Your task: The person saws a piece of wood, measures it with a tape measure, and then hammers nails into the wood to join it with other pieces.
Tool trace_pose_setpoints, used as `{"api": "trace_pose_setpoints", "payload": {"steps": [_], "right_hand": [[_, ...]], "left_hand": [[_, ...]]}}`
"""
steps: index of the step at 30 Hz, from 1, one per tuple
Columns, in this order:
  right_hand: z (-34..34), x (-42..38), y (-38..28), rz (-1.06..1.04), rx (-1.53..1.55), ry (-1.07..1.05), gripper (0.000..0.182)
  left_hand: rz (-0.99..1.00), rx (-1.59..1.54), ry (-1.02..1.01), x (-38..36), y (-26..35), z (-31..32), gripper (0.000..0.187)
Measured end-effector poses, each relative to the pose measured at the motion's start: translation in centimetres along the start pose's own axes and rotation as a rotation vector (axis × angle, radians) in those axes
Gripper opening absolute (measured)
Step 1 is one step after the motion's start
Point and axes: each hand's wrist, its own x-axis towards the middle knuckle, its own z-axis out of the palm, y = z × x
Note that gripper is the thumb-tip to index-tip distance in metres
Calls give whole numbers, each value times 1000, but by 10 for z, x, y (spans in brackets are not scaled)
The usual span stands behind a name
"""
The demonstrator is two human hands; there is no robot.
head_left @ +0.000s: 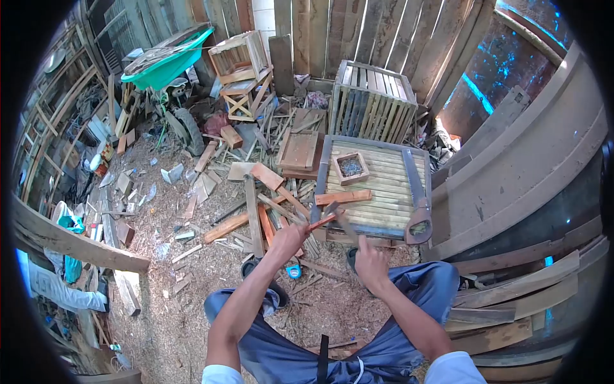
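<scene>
My left hand (290, 241) is closed round the near end of a reddish wood strip (323, 222), which points toward the slatted wooden top (384, 169). A hammer (346, 225) is held in my right hand (371, 262), its handle running up from the fist and its head close to the strip's far end. Whether the head touches the strip cannot be made out. Just beyond lies a short wooden block (343, 197) on the slatted top. Farther back on the same top sits a small square wooden box (351, 168) with nails inside.
A slatted crate (374, 102) stands behind the top. Wood offcuts (230, 225) litter the ground at left, with a blue tape measure (293, 271) near my foot. A green wheelbarrow (169, 67) and small wooden frames (240, 64) are at the back; planks (511, 304) lie right.
</scene>
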Motion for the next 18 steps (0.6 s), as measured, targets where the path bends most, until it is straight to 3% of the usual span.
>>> {"api": "trace_pose_setpoints", "payload": {"steps": [2, 5, 9, 12, 16, 18], "right_hand": [[-1, -9, 0, -90, -1, -34, 31], [24, 7, 20, 10, -101, -75, 32], [8, -15, -5, -89, 3, 6, 26], [24, -2, 15, 21, -158, -56, 29], [10, 6, 12, 64, -35, -46, 28], [-10, 2, 3, 83, 213, 11, 29]], "left_hand": [[-5, 7, -18, 0, 2, -2, 22], [-21, 57, -24, 2, 1, 1, 23], [-64, 36, -61, 0, 8, -4, 22], [-71, -45, -47, 2, 13, -7, 20], [-65, 0, -16, -1, 13, -4, 20], [-46, 12, -13, -2, 16, -19, 20]]}}
